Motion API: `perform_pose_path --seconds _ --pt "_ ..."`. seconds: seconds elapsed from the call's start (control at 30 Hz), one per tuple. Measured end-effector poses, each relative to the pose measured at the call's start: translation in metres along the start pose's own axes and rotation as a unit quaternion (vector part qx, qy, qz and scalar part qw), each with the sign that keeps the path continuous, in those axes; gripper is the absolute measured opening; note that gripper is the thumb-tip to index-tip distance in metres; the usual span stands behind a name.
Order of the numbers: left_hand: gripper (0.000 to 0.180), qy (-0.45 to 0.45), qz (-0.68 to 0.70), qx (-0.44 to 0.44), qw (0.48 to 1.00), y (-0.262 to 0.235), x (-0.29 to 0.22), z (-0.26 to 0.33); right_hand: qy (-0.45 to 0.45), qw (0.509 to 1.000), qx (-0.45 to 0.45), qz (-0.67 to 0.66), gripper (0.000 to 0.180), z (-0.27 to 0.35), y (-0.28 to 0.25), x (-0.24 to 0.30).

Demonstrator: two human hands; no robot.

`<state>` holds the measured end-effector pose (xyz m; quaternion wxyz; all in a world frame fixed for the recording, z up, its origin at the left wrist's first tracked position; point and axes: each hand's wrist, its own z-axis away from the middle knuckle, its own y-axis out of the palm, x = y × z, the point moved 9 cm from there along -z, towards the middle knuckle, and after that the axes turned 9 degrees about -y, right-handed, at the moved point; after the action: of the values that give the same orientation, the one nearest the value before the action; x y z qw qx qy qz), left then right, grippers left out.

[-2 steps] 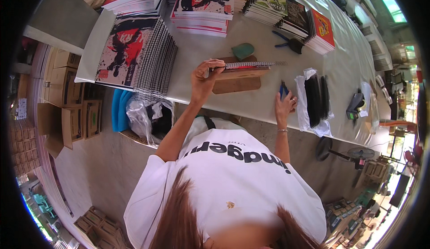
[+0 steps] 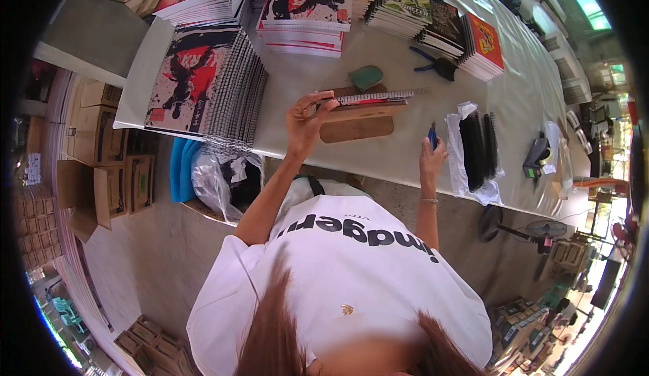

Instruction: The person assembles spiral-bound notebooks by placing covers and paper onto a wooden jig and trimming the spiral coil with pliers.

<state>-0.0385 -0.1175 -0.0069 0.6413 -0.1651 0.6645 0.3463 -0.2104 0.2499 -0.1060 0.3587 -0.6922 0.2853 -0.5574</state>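
My left hand [image 2: 305, 122] pinches the left end of a spiral notebook [image 2: 370, 100], held edge-on with its coil upward. A loose tail of coil sticks out past the notebook's right end. Beneath it sits a wooden stand [image 2: 357, 130], which the notebook seems to lean against or rest on. My right hand [image 2: 432, 161], a short way right of the stand, is closed around blue-handled pliers [image 2: 432, 134] pointing away from me. Just behind the stand lies a green rounded pad [image 2: 366, 77].
A tall stack of spiral notebooks [image 2: 203, 78] stands at the left, more notebook stacks [image 2: 307, 11] along the back. Black coils [image 2: 478, 149] lie on plastic at the right, near a tape dispenser [image 2: 536, 157]. Another blue-handled tool [image 2: 436, 65] lies behind. A plastic-lined box [image 2: 226, 180] stands below the table edge.
My right hand has turned slightly, and the pliers now point more upright and a little further right. The notebook's right end and coil tail have tilted up slightly.
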Motion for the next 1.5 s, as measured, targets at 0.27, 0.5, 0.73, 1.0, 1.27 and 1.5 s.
perform_pose_path --seconds 0.27,0.5,0.73,1.0,1.27,1.5 --pt "0.018 0.187 -0.275 0.009 0.943 0.007 -0.049 0.009 0.026 0.911 0.063 -0.407 0.053 0.04 -0.017 0.155" --pt "0.017 0.246 -0.337 0.028 0.908 0.003 -0.046 0.007 -0.156 0.938 0.053 -0.305 0.05 0.054 -0.045 0.259" --pt "0.014 0.2 -0.346 0.051 0.915 0.005 -0.042 0.007 -0.207 0.932 0.073 -0.288 0.052 0.064 -0.035 0.287" --pt "0.02 0.172 -0.296 0.054 0.938 -0.001 -0.041 0.004 -0.249 0.929 0.093 -0.257 0.055 0.086 -0.022 0.309" --pt "0.029 0.035 -0.18 0.069 0.981 -0.005 -0.014 -0.001 -0.294 0.938 0.076 -0.166 0.056 0.092 -0.013 0.313" --pt "0.027 0.012 -0.139 0.065 0.988 -0.005 -0.007 -0.001 -0.264 0.948 0.099 -0.149 0.054 0.091 -0.008 0.308"
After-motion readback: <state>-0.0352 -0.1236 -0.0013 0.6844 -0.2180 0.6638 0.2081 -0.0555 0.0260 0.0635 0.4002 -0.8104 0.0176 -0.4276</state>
